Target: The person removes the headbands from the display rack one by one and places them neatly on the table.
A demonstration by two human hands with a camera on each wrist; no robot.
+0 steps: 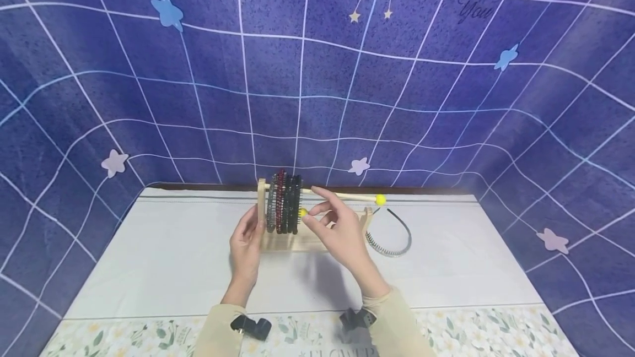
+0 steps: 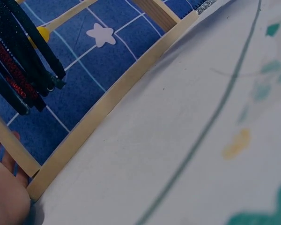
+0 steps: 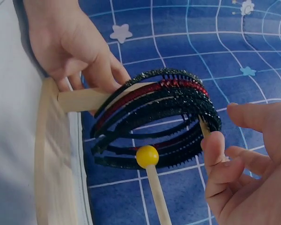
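A wooden headband rack (image 1: 317,244) stands on the white cloth, with dowels tipped by yellow balls. Several toothed headbands (image 1: 290,203), sparkly grey, red and black, hang close together on the dowel near the left upright (image 1: 261,203). My left hand (image 1: 246,241) grips that upright from the outer side. The right hand (image 1: 342,227) is just right of the headbands, its thumb and index finger apart. In the right wrist view the right hand's fingertips (image 3: 214,140) are beside the headbands' edge, overlapping the dowel. One yellow ball (image 3: 147,157) shows below the headbands.
A grey sparkly headband (image 1: 392,249) with teeth lies on the cloth beside the right upright (image 1: 366,219). A second yellow ball (image 1: 380,199) tips the long dowel. Behind the table hangs a blue checked curtain (image 1: 317,98); a flowered border (image 1: 481,332) runs along the front.
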